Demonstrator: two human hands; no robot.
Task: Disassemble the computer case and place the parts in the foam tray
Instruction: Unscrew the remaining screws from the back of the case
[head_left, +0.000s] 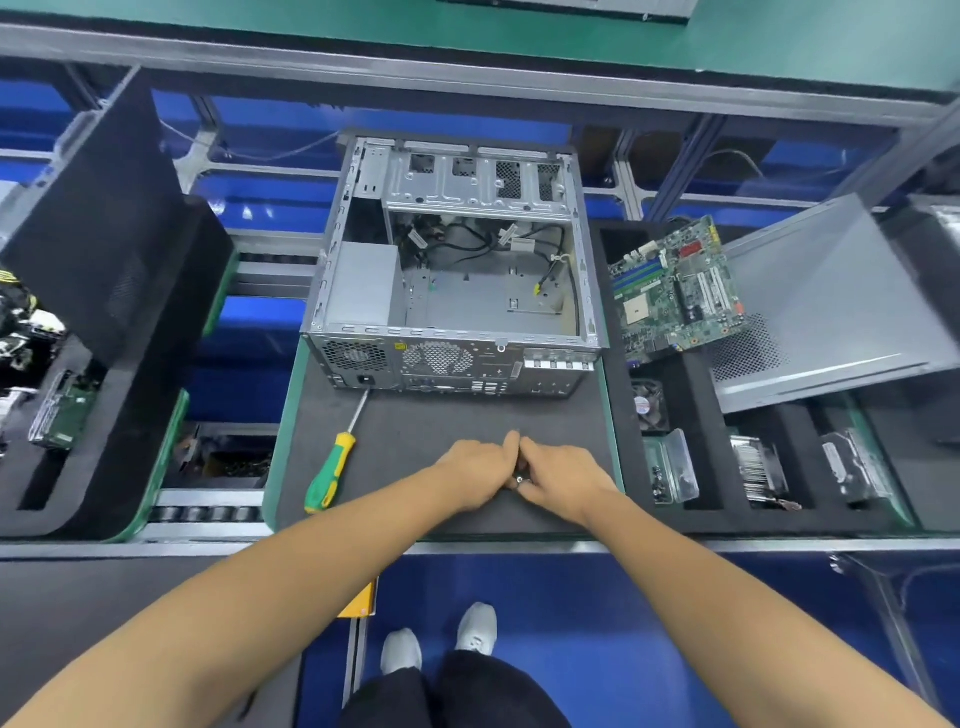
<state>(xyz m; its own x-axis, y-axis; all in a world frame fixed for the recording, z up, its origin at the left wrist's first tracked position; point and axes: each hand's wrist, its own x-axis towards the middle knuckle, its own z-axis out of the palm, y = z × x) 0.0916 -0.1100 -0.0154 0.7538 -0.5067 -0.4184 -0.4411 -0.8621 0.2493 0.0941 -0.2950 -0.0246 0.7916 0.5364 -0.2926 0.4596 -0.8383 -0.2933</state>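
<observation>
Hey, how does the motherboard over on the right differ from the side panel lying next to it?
The motherboard is green and crowded with slots and chips; the side panel is plain grey metal with a perforated vent patch. The motherboard is clearly smaller than the side panel. The motherboard lies left of the side panel, nearer the computer case. Both rest tilted over the foam tray, out of the case.
</observation>
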